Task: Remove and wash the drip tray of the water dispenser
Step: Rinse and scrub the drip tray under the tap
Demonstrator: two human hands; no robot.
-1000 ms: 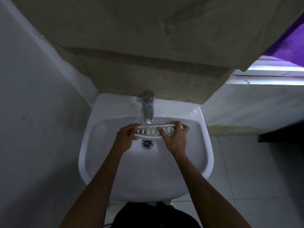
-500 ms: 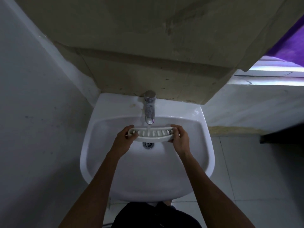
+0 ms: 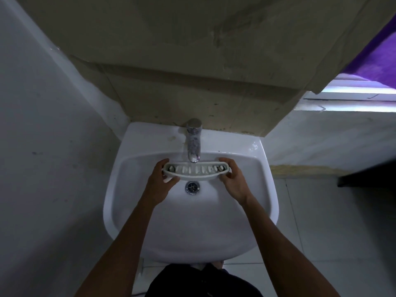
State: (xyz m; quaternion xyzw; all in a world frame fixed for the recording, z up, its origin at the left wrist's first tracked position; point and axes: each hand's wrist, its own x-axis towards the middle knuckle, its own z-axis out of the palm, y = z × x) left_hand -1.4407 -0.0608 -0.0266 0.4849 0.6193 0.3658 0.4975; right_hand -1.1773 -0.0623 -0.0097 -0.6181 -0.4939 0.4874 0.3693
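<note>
The white slotted drip tray [image 3: 196, 171] is held level over the white sink [image 3: 132, 211], right under the chrome tap [image 3: 194, 142]. Water runs from the spout onto the tray's grille. My left hand [image 3: 159, 182] grips the tray's left end, fingers curled around its edge. My right hand [image 3: 233, 180] grips the right end the same way. The drain [image 3: 192, 187] shows just below the tray.
A grey wall stands close on the left. Behind the sink rises a stained beige wall. A tiled floor [image 3: 321, 221] lies to the right, with a dark ledge [image 3: 368, 174] and a window with a purple curtain [image 3: 377, 58] beyond.
My right hand slid from on top of the tray's grille to its right end. The tray now faces up, level under the tap.
</note>
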